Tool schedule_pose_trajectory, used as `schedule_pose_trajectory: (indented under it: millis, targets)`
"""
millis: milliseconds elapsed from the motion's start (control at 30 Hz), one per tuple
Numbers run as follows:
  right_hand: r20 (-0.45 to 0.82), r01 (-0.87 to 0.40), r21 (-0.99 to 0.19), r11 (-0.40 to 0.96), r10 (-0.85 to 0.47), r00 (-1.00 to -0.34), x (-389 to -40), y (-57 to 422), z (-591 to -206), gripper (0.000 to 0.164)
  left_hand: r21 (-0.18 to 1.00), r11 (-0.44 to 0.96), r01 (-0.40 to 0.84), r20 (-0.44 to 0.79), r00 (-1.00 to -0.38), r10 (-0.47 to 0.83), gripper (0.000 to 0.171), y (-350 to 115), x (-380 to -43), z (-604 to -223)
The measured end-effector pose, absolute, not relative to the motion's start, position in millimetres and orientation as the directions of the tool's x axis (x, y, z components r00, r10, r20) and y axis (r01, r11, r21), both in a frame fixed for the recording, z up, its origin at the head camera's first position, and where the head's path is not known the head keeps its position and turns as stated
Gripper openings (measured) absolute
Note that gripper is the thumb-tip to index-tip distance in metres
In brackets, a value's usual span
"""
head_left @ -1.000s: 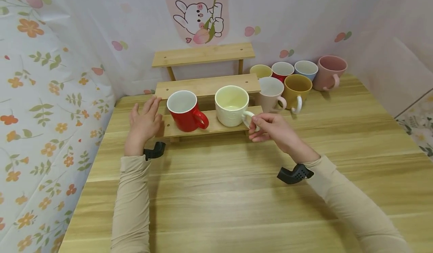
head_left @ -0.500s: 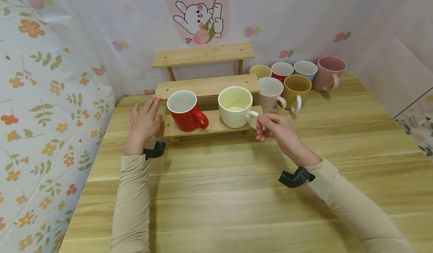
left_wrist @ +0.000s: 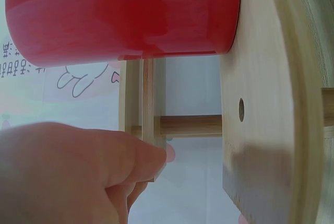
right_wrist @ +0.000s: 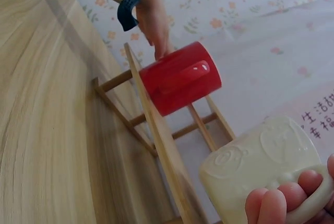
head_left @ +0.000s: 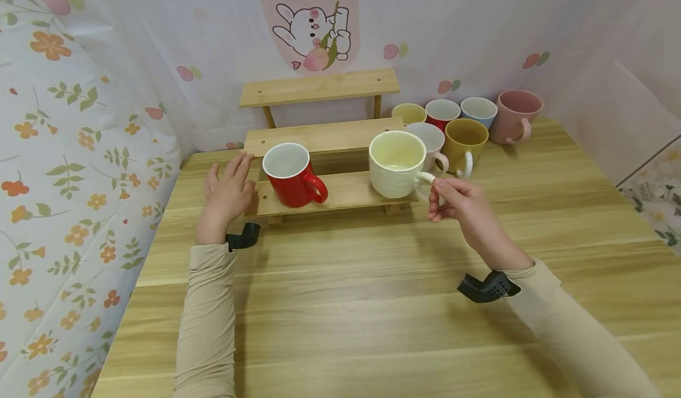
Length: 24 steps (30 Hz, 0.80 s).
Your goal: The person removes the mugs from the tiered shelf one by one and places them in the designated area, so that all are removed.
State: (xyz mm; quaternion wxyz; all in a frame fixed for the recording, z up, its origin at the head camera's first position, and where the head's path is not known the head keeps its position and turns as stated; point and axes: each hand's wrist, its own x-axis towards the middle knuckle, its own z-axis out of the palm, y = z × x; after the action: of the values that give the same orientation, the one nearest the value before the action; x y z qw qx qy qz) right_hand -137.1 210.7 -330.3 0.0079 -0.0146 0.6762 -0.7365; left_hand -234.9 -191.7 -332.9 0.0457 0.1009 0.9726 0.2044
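My right hand point(head_left: 461, 209) pinches the handle of a pale yellow mug point(head_left: 392, 176) between thumb and fingers. This mug overlaps the right end of the lowest shelf in the head view, upright; embossed patterns show on its side in the right wrist view. My left hand point(head_left: 229, 191) has its fingers spread, with fingertips at the left end of the middle shelf point(head_left: 319, 136) of a three-step wooden rack. Beside it a red mug point(head_left: 287, 179), white inside, stands on the lowest shelf point(head_left: 346, 192), handle to the right. From the left wrist, a finger point(left_wrist: 141, 156) meets the shelf's end.
Right of the rack several mugs stand grouped on the wooden table point(head_left: 340, 303): a whitish one point(head_left: 427, 149), a mustard one point(head_left: 461, 146), a pink one point(head_left: 513, 120), and yellow, red and blue ones behind. A printed cloth point(head_left: 213, 37) hangs behind the rack.
The pale yellow mug has moved right along the lowest shelf to its right end, with my right hand on its handle. The left hand and the red mug have stayed in place.
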Motion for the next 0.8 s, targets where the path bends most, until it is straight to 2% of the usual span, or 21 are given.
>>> schedule_pose_trajectory:
  millis: [300,800]
  targets:
    - [0.066,-0.076,-0.983,-0.166,0.063,-0.996,-125.6,235.3,-330.5,0.025,0.404,0.898,0.175,-0.057,-0.975,0.216,0.055,-192.7,-236.1,-333.3]
    - [0.082,-0.145,-0.947,-0.287,0.221,-0.972,-112.2,278.8,-332.1,0.025,0.39,0.902,0.186,-0.042,-0.975,0.219,0.055,-192.2,-237.1,-334.8]
